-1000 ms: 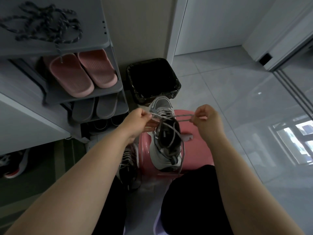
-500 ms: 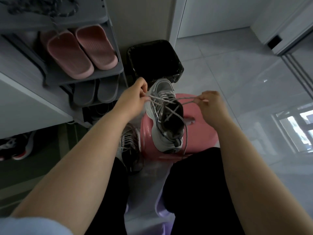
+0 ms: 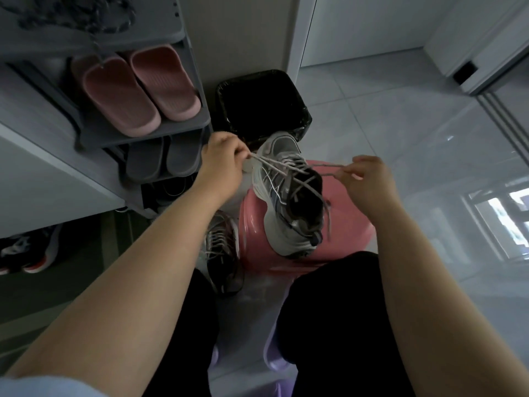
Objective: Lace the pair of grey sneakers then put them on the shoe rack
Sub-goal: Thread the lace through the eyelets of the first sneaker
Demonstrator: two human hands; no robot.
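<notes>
A grey sneaker (image 3: 289,196) stands on a pink stool (image 3: 343,247), toe pointing away from me. Its light lace (image 3: 300,170) is crossed over the tongue and pulled out to both sides. My left hand (image 3: 221,164) pinches the left lace end beside the shoe's toe. To the right of the shoe, my right hand (image 3: 365,179) pinches the other lace end, which is stretched taut. The second grey sneaker (image 3: 221,250) lies on the floor left of the stool, laced. The grey shoe rack (image 3: 148,130) stands at the left.
Pink slippers (image 3: 137,90) and grey slippers (image 3: 160,159) fill two rack shelves; a dark lace (image 3: 77,12) lies on the top shelf. A black-lined bin (image 3: 262,104) stands behind the stool. A black-and-red shoe (image 3: 25,250) sits under the cabinet. Glossy tiled floor stretches right.
Both hands have drawn apart, pulling the lace ends tighter and further out from the sneaker. The view has tilted down slightly.
</notes>
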